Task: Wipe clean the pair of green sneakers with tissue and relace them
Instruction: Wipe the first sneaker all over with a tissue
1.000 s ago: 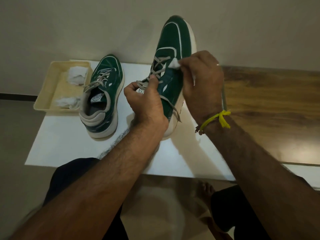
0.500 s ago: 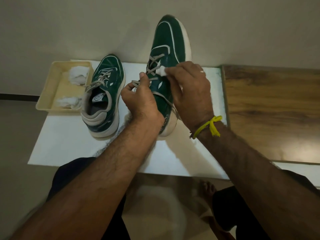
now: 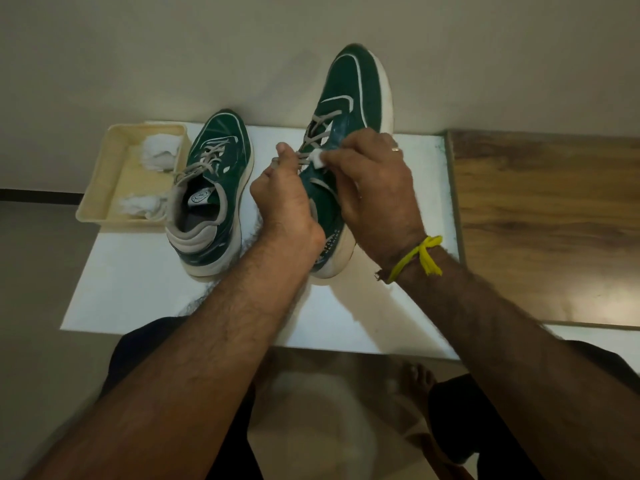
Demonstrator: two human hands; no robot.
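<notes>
The left hand (image 3: pixel 284 199) gripped the raised sneaker (image 3: pixel 343 140) at its collar, heel toward the white board (image 3: pixel 145 289). The right hand (image 3: pixel 374 188) pinched a tissue (image 3: pixel 317 158) against the laces. Short, firm strokes along the upper would clean best.

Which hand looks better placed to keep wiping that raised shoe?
The right hand: it already pinches the tissue against the raised green sneaker by the laces. The left hand is busy steadying that sneaker.

sneakers (image 3: pixel 346 98) dk green, wht soles | tray (image 3: pixel 100 188) cream | wristband (image 3: pixel 420 254) yellow
</notes>
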